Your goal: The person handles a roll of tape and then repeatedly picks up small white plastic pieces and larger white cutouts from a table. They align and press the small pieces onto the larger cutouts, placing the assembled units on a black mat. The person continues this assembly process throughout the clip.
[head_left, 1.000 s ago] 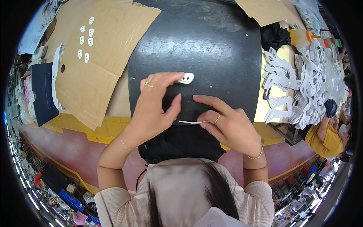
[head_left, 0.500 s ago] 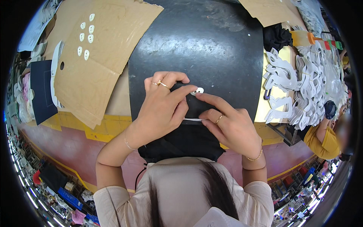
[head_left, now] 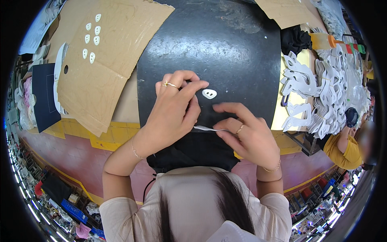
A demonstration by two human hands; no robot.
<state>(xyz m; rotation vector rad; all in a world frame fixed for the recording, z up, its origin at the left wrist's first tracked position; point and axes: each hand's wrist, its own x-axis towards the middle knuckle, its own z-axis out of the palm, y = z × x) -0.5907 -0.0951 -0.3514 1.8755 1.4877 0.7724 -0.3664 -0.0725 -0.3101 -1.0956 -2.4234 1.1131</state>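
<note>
A small white rounded triangular piece with two dark holes lies flat on the black curved work surface. Just left of it, my left hand is bent with index finger and thumb apart; the index fingertip stops short of the piece. My right hand is to the lower right, index finger lifted off the piece. Between its thumb and a lower finger it pinches a thin white strip, seen nearly edge-on. The strip reaches left to beneath my left thumb; whether the thumb touches it is hidden.
Several similar white pieces lie on a brown cardboard sheet at left. On the right are stacked light-grey cut shapes, a black cloth and an amber bottle. Another person's yellow sleeve shows at far right.
Both index fingers have come off the white two-holed piece, the left one drawing back left and the right one dropping toward me. The piece is now fully visible. The strip has tilted slightly.
</note>
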